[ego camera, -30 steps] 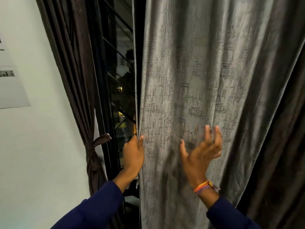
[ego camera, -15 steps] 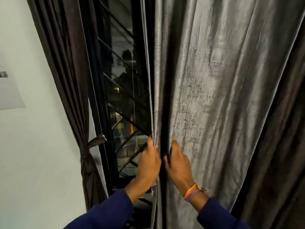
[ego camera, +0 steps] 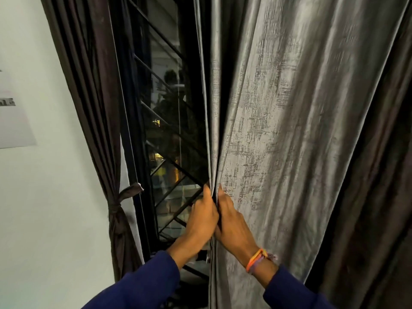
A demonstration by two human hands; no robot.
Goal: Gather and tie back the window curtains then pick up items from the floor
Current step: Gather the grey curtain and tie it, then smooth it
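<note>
Both hands have closed in together since a second ago: the right hand (ego camera: 234, 226), then spread open on the face of the grey curtain (ego camera: 289, 130), now sits against the left hand (ego camera: 201, 216) at the curtain's leading edge. The left hand grips that edge with curled fingers; the right hand's fingers fold a pleat of cloth toward it, thumb up along the fold. More of the window (ego camera: 165, 130) and its bars shows than before, so the gathering is under way, in my judgement about the first pleat, with most of the curtain hanging loose to the right. The dark curtain (ego camera: 89, 85) by the wall is already tied back with its tie (ego camera: 116, 205). A sheet (ego camera: 13, 121) on the wall carries print too small to read; no brand shows anywhere.
</note>
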